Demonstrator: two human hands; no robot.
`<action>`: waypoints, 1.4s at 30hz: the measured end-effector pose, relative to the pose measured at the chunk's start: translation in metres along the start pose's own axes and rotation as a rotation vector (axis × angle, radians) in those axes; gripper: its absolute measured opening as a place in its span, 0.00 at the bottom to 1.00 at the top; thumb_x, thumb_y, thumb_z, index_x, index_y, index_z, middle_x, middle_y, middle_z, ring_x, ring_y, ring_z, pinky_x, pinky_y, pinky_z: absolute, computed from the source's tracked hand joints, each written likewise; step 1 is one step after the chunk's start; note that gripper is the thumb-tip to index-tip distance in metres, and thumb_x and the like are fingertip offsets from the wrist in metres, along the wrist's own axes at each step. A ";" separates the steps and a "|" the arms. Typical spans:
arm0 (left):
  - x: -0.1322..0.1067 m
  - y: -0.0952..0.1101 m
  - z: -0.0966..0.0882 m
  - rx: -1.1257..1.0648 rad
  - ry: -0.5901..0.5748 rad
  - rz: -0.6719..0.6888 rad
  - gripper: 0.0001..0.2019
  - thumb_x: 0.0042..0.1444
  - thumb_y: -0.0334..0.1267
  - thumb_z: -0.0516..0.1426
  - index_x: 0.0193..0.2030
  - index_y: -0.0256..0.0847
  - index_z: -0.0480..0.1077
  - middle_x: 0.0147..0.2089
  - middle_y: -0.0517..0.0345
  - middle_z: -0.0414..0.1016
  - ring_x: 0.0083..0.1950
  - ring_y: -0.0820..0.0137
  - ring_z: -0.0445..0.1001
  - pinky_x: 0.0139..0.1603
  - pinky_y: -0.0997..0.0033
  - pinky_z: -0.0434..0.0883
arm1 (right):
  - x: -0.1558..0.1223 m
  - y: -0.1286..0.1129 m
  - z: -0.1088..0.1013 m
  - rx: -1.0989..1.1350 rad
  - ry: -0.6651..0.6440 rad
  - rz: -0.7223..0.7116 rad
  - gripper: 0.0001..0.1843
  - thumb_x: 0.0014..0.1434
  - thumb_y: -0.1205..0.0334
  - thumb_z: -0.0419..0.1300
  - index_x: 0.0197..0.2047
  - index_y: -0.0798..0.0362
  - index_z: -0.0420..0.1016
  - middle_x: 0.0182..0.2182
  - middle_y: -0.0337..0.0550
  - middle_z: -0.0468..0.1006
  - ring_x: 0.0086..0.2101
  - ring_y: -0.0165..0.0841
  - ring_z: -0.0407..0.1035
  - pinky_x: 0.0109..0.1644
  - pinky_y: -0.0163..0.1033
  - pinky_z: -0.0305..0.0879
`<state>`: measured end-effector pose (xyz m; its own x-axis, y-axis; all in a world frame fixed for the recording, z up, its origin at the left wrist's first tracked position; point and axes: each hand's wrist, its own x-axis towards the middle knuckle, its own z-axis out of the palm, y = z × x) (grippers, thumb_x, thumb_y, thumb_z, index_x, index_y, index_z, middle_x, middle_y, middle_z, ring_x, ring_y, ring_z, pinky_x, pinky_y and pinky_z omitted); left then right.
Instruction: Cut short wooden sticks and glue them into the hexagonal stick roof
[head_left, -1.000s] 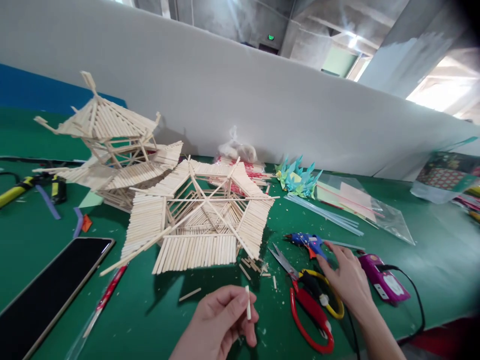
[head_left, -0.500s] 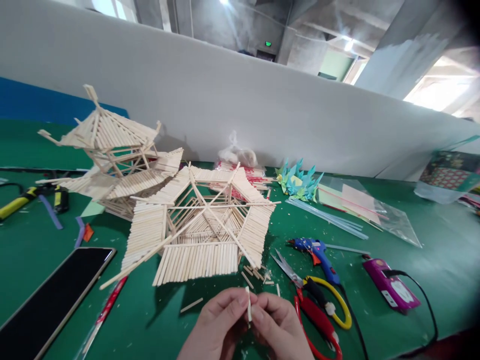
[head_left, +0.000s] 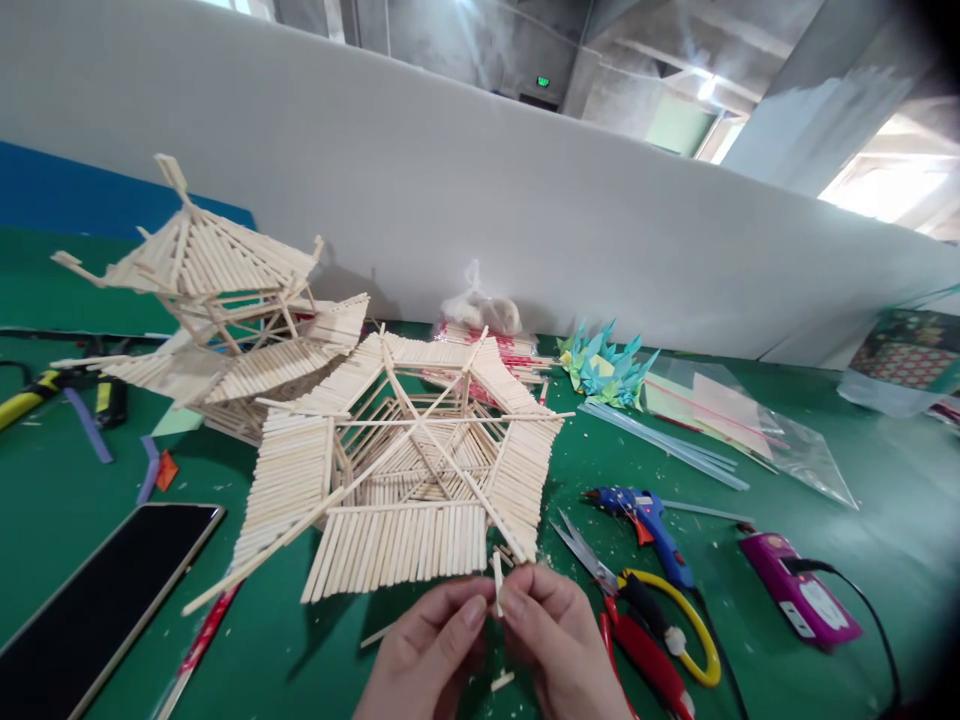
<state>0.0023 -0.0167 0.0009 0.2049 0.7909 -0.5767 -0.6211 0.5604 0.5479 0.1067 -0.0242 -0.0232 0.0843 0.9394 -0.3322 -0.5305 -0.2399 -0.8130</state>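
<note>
Both my hands meet low in the middle of the view and pinch one short wooden stick (head_left: 497, 582), held upright between the fingertips. My left hand (head_left: 431, 655) grips it from the left, my right hand (head_left: 559, 640) from the right. Just beyond the stick lies a flat hexagonal roof frame of wooden sticks (head_left: 397, 465) on the green table (head_left: 750, 640). A small stick offcut (head_left: 502, 681) lies on the table between my hands.
A taller stick pagoda roof (head_left: 214, 300) stands at the back left. Red and yellow scissors (head_left: 645, 625), a blue glue gun (head_left: 645, 520) and a purple device with a cable (head_left: 799, 590) lie to the right. A black phone (head_left: 97, 600) lies at the left.
My right hand left the scissors and glue gun and came over to the stick held by my left hand. Both hands then moved closer to the hexagonal frame.
</note>
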 end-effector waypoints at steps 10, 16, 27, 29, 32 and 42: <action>0.004 0.013 0.007 0.025 -0.015 0.055 0.05 0.43 0.34 0.63 0.30 0.43 0.77 0.29 0.58 0.81 0.37 0.61 0.76 0.39 0.66 0.71 | 0.013 -0.001 0.008 0.080 -0.022 -0.003 0.16 0.41 0.56 0.67 0.19 0.56 0.67 0.12 0.27 0.55 0.15 0.19 0.40 0.19 0.30 0.35; 0.003 0.016 0.008 0.129 0.088 0.095 0.04 0.39 0.38 0.65 0.20 0.43 0.75 0.22 0.58 0.79 0.37 0.57 0.76 0.40 0.64 0.71 | 0.016 -0.006 0.014 0.124 -0.032 0.007 0.15 0.41 0.58 0.68 0.19 0.56 0.66 0.13 0.27 0.55 0.16 0.20 0.41 0.19 0.30 0.36; 0.003 0.015 0.011 0.169 0.137 0.155 0.06 0.40 0.35 0.64 0.17 0.44 0.74 0.20 0.61 0.78 0.41 0.60 0.75 0.48 0.67 0.67 | 0.017 -0.003 0.015 0.073 -0.015 -0.011 0.10 0.42 0.57 0.67 0.22 0.53 0.71 0.14 0.30 0.57 0.17 0.23 0.39 0.20 0.33 0.36; 0.004 0.015 0.011 0.162 0.141 0.167 0.06 0.40 0.35 0.64 0.17 0.44 0.74 0.21 0.61 0.78 0.41 0.60 0.75 0.48 0.66 0.67 | 0.019 -0.001 0.014 0.056 -0.018 -0.023 0.10 0.42 0.56 0.66 0.24 0.53 0.73 0.14 0.30 0.58 0.17 0.23 0.39 0.20 0.33 0.36; 0.005 0.014 0.008 0.185 0.123 0.150 0.06 0.40 0.36 0.64 0.16 0.44 0.74 0.20 0.59 0.78 0.39 0.59 0.76 0.47 0.64 0.68 | 0.019 0.001 0.013 0.034 0.000 -0.029 0.12 0.42 0.55 0.66 0.27 0.54 0.75 0.15 0.31 0.60 0.17 0.23 0.41 0.20 0.32 0.38; 0.004 0.014 0.006 0.168 0.178 0.133 0.12 0.38 0.40 0.65 0.11 0.45 0.70 0.18 0.61 0.76 0.33 0.60 0.76 0.43 0.62 0.70 | 0.017 -0.001 0.015 0.042 0.021 -0.026 0.11 0.43 0.56 0.66 0.28 0.54 0.75 0.16 0.31 0.60 0.19 0.23 0.43 0.21 0.30 0.41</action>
<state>-0.0009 -0.0044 0.0094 -0.0153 0.8131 -0.5819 -0.4964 0.4990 0.7103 0.0960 -0.0041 -0.0215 0.1162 0.9397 -0.3217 -0.5629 -0.2046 -0.8008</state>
